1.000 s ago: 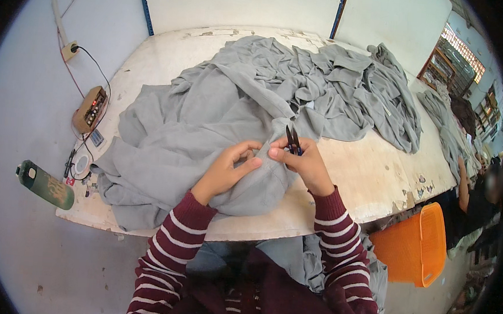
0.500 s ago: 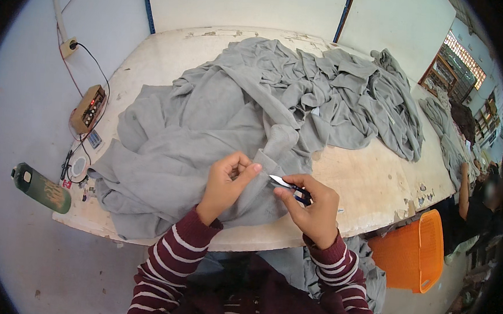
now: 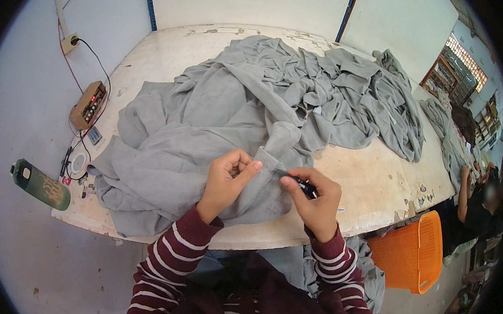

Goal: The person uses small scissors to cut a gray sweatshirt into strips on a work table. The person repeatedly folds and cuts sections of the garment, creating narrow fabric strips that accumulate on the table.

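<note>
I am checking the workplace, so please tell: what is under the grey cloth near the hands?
The pale, worn tabletop carries the grey cloth and shows beyond its edges. Whether anything else lies beneath cannot be seen: the cloth covers it.

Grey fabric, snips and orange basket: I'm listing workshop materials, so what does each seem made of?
Grey fabric: matte textile, perhaps cotton or linen, judging by loose folds. Snips in the right hand: dark, probably metal by their slim form; fingers hide much. Orange basket: likely smooth moulded plastic, given its even colour and perforated wall.
</note>
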`<state>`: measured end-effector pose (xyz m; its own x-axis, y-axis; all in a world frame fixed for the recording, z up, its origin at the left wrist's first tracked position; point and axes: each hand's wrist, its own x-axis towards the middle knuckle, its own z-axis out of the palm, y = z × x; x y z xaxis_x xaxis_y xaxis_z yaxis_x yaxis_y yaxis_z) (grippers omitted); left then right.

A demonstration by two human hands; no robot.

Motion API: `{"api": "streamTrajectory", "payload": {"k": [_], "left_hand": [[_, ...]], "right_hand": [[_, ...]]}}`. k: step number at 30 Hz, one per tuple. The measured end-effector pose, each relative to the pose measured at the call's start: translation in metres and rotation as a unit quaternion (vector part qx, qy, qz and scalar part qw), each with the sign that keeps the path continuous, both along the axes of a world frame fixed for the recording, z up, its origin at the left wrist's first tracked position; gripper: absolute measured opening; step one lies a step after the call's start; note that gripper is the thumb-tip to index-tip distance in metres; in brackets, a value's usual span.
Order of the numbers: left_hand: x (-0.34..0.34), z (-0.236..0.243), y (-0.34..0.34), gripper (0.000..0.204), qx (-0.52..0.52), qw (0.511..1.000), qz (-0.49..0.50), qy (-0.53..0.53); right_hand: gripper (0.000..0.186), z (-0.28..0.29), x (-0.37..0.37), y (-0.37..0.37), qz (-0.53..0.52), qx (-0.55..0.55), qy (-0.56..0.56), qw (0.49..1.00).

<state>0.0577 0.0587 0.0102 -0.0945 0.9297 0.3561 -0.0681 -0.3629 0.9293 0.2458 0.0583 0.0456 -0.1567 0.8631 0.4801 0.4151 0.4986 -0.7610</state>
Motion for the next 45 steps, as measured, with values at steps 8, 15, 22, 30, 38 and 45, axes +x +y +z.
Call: {"api": "streamTrajectory", "payload": {"k": [8, 15, 22, 30, 38, 45], "left_hand": [[0.002, 0.022, -0.006, 0.023, 0.161, 0.973, 0.039, 0.159], [-0.012, 0.027, -0.007, 0.025, 0.271, 0.881, -0.022, 0.387], [-0.009, 0.004, -0.019, 0.021, 0.439, 0.752, 0.274, 0.408], [-0.005, 0.000, -0.021, 0.017, 0.467, 0.721, 0.262, 0.440], [0.000, -0.002, -0.024, 0.016, 0.428, 0.739, 0.295, 0.428], [-0.001, -0.005, -0.020, 0.013, 0.436, 0.729, 0.296, 0.436]], "right_hand": [[0.022, -0.011, 0.005, 0.018, 0.225, -0.171, 0.138, 0.949], [0.040, 0.004, 0.012, 0.000, 0.214, 0.140, -0.063, 0.965], [0.034, -0.018, 0.010, -0.004, 0.047, 0.339, -0.030, 0.939], [0.022, -0.028, 0.022, 0.000, 0.081, 0.019, 0.145, 0.986], [0.029, 0.001, 0.023, -0.021, 0.168, -0.033, 0.059, 0.984], [0.030, 0.022, 0.020, -0.021, 0.074, 0.090, -0.066, 0.991]]}}
